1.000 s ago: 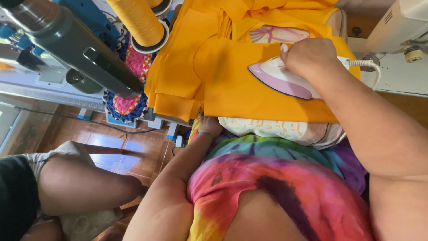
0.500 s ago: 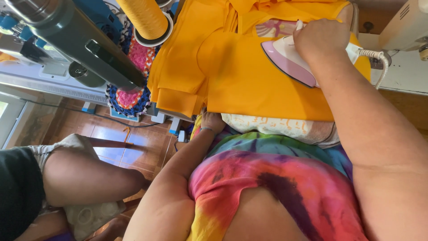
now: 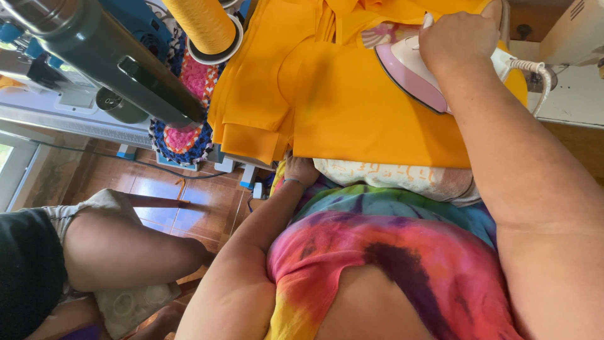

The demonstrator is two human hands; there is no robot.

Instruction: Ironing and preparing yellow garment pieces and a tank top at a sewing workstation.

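The right hand [image 3: 458,39] grips the iron [image 3: 409,74] on the yellow cloth [image 3: 352,107]; the part near it lies smooth, folds remain. The left hand [image 3: 301,170] touches the cloth edge; its grip is hidden.

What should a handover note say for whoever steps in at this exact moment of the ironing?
Right hand: closed on the handle of the pink and white iron, which rests on the orange fabric.
Left hand: at the near edge of the fabric; its grip is hidden.
Fabric lies over the padded board, with folded layers at its left side.
Done: the area near the iron looks flat.
Left: cannot tell how much remains unpressed.
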